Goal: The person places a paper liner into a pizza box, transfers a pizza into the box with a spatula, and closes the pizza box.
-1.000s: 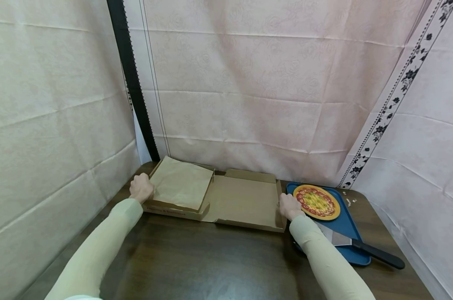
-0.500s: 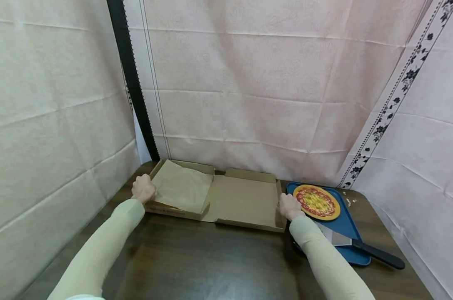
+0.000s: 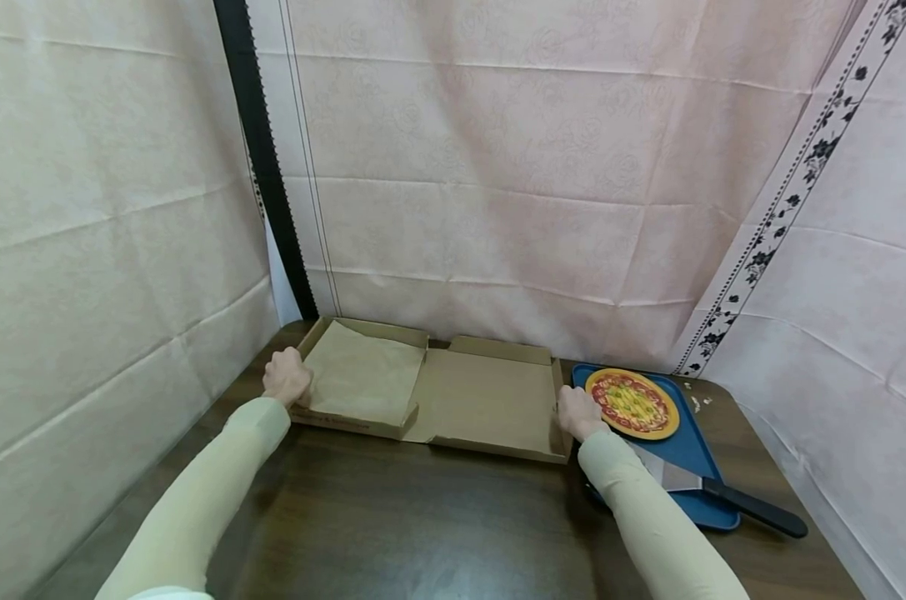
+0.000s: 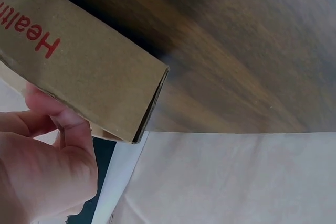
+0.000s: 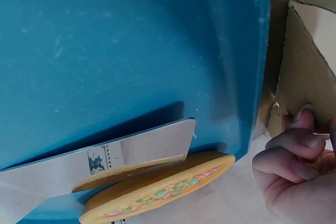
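An open cardboard pizza box (image 3: 490,400) lies at the back of the table, with a sheet of brown paper (image 3: 362,372) in its left half. My left hand (image 3: 287,377) is at the box's front left corner, its curled fingers pinching the paper's edge just behind the front wall (image 4: 100,61). The fingertips are partly hidden by that wall. My right hand (image 3: 582,412) grips the right side wall of the box with bent fingers, seen closer beside the cardboard (image 5: 304,72) in the right wrist view.
To the right, a blue tray (image 3: 685,442) holds a toy pizza (image 3: 633,404) and a pizza server (image 3: 753,507), whose black handle sticks out past the tray's rim. Small pale scraps (image 3: 698,403) lie behind the tray. Pale curtains (image 3: 490,167) surround the table.
The sheet of paper has dropped from above the left rim down into the box, and my left hand has shifted slightly right. My right hand has stayed on the box wall.
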Demonstrator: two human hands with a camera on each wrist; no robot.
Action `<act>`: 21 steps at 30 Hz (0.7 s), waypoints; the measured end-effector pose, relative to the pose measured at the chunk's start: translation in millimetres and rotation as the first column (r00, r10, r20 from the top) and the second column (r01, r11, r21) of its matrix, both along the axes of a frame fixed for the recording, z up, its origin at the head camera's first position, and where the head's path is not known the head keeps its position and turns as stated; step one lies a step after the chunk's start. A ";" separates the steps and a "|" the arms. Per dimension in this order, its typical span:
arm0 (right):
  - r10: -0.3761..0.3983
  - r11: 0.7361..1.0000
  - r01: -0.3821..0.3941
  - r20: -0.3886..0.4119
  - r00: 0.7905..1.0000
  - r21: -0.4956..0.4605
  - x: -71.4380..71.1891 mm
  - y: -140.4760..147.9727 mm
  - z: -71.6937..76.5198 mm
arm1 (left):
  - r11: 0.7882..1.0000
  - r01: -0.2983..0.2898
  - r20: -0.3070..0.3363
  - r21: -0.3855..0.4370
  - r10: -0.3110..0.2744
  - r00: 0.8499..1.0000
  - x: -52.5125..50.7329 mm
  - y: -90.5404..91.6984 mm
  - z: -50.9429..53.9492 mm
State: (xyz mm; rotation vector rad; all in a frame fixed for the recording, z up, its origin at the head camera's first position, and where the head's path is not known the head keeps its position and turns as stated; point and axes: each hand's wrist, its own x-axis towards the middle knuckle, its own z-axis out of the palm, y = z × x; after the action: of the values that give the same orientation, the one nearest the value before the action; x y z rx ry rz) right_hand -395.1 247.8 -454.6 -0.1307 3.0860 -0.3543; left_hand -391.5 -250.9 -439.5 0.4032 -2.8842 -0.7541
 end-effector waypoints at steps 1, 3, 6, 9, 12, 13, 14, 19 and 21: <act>-0.001 1.000 0.001 0.001 1.000 0.002 0.2 -0.3 0.3 | 1.000 0.003 -0.001 -0.002 -0.003 1.000 0.2 -0.5 -0.1; -0.006 1.000 0.006 0.006 1.000 0.004 0.1 -1.1 0.4 | 1.000 0.009 0.003 -0.012 -0.009 1.000 0.4 -1.7 -0.9; -0.008 1.000 0.008 0.014 1.000 0.006 0.6 -2.0 0.7 | 0.999 0.018 0.010 -0.031 -0.018 1.000 0.3 -3.6 -3.0; -0.011 1.000 0.011 0.014 1.000 0.007 1.2 -2.2 0.8 | 0.999 0.022 0.022 -0.047 -0.021 1.000 -0.7 -3.8 -4.8; -0.014 1.000 0.014 0.010 1.000 0.008 1.2 -1.9 0.8 | 0.998 0.022 0.040 -0.061 -0.020 0.999 -2.1 -3.3 -5.4; -0.015 1.000 0.015 0.007 1.000 0.009 1.0 -1.7 0.9 | 0.998 0.020 0.044 -0.065 -0.018 0.999 -2.6 -2.9 -5.5; -0.016 1.000 0.016 0.004 1.000 0.010 0.8 -1.6 0.9 | 0.997 0.022 0.048 -0.071 -0.018 0.999 -3.1 -2.9 -5.6; -0.014 1.000 0.015 -0.007 1.000 0.020 1.0 -1.3 1.9 | 0.993 0.033 0.050 -0.116 -0.028 0.998 -4.8 -3.3 -6.1; -0.012 1.000 0.013 -0.008 1.000 0.021 0.9 -0.9 2.3 | 0.990 0.043 0.052 -0.134 -0.036 0.998 -5.4 -3.7 -6.6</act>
State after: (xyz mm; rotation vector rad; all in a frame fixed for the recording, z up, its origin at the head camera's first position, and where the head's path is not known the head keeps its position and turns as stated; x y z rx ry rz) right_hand -394.2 246.9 -452.3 -0.1127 3.0989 -0.3222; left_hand -396.9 -254.6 -446.0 0.3547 -2.9755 -0.5577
